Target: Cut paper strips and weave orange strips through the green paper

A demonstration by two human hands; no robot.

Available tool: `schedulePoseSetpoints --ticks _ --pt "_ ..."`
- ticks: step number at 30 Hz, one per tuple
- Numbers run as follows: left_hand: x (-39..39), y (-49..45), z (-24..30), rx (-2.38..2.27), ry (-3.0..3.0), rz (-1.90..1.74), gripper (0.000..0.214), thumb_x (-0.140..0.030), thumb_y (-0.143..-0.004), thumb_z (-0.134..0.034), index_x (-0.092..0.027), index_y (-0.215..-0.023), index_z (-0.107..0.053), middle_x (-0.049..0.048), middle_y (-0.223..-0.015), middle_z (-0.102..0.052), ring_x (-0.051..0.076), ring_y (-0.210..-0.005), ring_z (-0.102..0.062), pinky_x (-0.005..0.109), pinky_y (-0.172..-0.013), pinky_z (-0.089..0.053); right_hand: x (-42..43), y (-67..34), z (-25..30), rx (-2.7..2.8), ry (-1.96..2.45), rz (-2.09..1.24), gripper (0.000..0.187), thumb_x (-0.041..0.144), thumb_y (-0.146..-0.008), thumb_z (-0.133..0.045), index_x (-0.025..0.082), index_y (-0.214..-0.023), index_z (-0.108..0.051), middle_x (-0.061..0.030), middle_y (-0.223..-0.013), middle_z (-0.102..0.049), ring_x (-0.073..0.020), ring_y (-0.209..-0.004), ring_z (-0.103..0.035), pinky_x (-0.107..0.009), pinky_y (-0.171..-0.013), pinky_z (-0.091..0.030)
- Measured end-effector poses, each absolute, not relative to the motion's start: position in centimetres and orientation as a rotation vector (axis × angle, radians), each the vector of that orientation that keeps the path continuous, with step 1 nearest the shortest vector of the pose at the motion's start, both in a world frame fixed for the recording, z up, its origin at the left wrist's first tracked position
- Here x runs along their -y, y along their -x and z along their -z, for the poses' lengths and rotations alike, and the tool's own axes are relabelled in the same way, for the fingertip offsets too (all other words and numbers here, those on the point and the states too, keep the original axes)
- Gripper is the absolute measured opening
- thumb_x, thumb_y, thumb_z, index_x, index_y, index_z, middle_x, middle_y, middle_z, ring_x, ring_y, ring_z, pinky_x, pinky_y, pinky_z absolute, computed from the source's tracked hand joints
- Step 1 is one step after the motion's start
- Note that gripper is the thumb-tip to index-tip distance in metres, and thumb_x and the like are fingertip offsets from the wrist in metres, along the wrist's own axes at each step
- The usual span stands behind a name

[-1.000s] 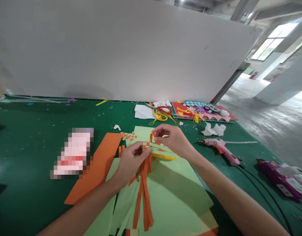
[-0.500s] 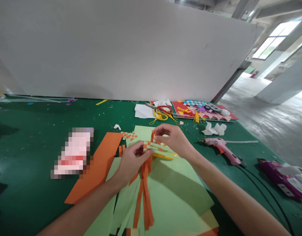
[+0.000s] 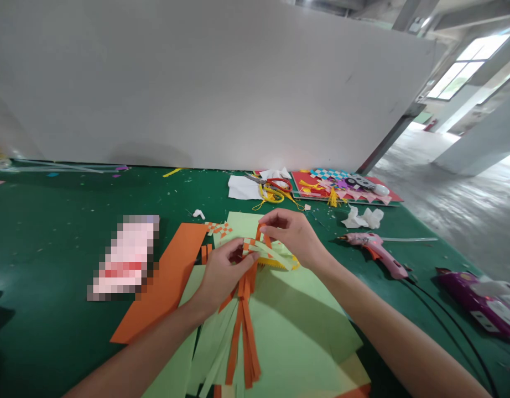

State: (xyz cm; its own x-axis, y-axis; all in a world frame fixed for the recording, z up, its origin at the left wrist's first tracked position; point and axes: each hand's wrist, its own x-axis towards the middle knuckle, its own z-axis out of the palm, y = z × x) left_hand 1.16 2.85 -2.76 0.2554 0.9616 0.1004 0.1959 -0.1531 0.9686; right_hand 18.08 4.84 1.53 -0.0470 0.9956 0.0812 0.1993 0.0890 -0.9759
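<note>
My left hand [image 3: 225,271] pinches the left end of a small woven piece of orange and light green paper strips [image 3: 250,247] between thumb and fingers. At its right side my right hand [image 3: 290,232] has thumb and fingertips closed on an upright orange paper strip [image 3: 261,232]. Loose pale green ends stick out to the right, above a yellow toothed-edge object [image 3: 275,263] partly hidden by the strips. Below lie light green paper sheets [image 3: 296,320], with a bunch of loose orange strips [image 3: 247,342] on them. Another checkered woven piece [image 3: 219,228] rests just beyond my left hand.
An orange sheet [image 3: 164,287] and a blurred-out pink item [image 3: 126,254] lie on the left. Scissors [image 3: 275,185] and a red board with paper scraps [image 3: 388,193] are at the back. On the right are a pink glue gun [image 3: 379,254], its cord, and a purple object [image 3: 474,298].
The pale green strip ends at the right of the woven piece have shifted and now slant down to the right. My right hand has bent the orange strip slightly; my left hand stays in place.
</note>
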Motion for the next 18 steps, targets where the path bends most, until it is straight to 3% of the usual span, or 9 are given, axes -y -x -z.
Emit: schedulePoseSetpoints --ticks 9,18 --pt "-3.0 -1.1 2.4 -1.161 -1.52 -1.03 0.019 -0.03 -0.077 -0.064 -0.018 -0.066 -0.054 -0.0058 -0.058 -0.04 0.01 -0.054 -0.037 0.021 -0.05 -0.029 -4.4 -17.9 -2.2 1.631 1.38 -0.88 0.004 0.022 -0.073 -0.065 0.019 -0.074 -0.068 -0.0011 -0.074 -0.07 -0.0134 -0.066 -0.06 -0.026 -0.063 -0.046" --pt "-3.3 -1.1 2.9 -1.071 -1.259 -1.104 0.015 -0.03 -0.076 -0.066 -0.017 -0.077 -0.059 -0.002 -0.073 -0.057 0.013 -0.072 -0.054 0.021 -0.064 -0.042 -4.4 -18.7 -2.9 1.713 1.406 -0.985 0.011 0.025 -0.075 -0.064 0.019 -0.081 -0.069 -0.0023 -0.077 -0.071 -0.0152 -0.069 -0.062 -0.027 -0.063 -0.047"
